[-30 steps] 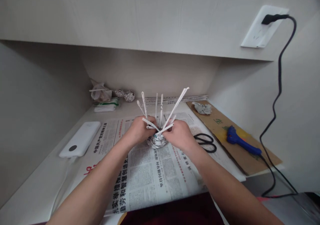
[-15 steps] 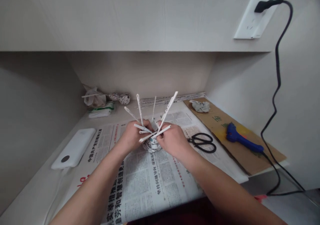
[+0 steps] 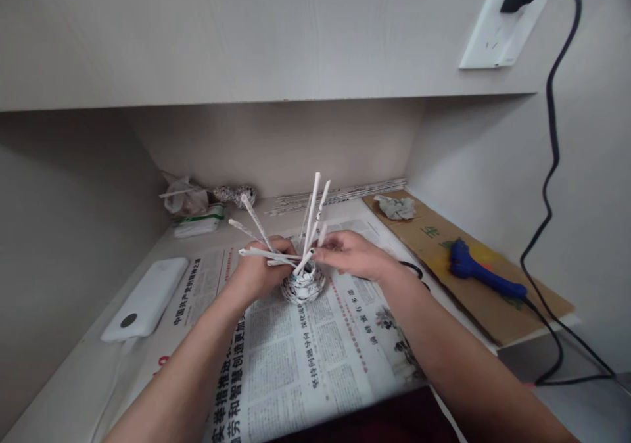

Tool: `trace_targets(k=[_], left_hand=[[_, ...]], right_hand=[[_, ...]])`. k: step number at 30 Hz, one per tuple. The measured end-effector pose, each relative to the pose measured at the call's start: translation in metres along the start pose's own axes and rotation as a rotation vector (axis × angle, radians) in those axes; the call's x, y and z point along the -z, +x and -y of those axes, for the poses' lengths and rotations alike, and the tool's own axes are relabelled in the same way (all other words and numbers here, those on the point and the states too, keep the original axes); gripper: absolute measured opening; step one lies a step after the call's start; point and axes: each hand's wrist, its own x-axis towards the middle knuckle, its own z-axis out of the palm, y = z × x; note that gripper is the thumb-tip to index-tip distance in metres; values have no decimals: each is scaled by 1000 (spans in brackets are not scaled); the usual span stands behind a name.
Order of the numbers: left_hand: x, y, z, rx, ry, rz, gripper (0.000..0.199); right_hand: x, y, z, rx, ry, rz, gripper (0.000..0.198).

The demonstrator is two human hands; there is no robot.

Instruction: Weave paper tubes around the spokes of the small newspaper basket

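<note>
A small round woven basket [image 3: 303,288] of rolled newspaper stands on the newspaper sheets, with several white paper tubes [image 3: 311,214] sticking up and out of its rim. My left hand [image 3: 261,271] is closed on the basket's left side, its fingers partly hidden behind tubes that reach over it. On the right, my right hand [image 3: 352,252] is closed at the rim, thumb and fingers on the end of a short paper tube [image 3: 304,263]. Part of that grip is hidden from me.
Newspaper [image 3: 276,364] covers the tabletop. At right, cardboard [image 3: 513,318] bears a blue glue gun [image 3: 486,275] and crumpled paper [image 3: 395,208]. Scissors [image 3: 413,269] are mostly behind my right arm. A white power bank [image 3: 148,298] lies left; paper rods [image 3: 340,195] lie at the back.
My right hand has shifted right and opened up somewhat from the basket, showing more of its woven side. Several tubes now lean differently, some further left. The view has tilted slightly.
</note>
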Motion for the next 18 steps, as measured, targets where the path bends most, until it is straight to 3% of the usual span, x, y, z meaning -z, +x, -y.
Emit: trace_targets(k=[4, 9, 14, 18], left_hand=[[-2, 0, 2, 21, -4, -14, 9], [-4, 0, 6, 46, -53, -20, 9], [-8, 0, 1, 103, -123, -45, 9], [-11, 1, 2, 147, -193, -66, 9]], right_hand=[[-28, 12, -8, -47, 362, 70, 35], [-50, 19, -12, -90, 606, -18, 28], [-56, 24, -24, 18, 524, -242, 15], [-56, 21, -31, 99, 390, -263, 9]])
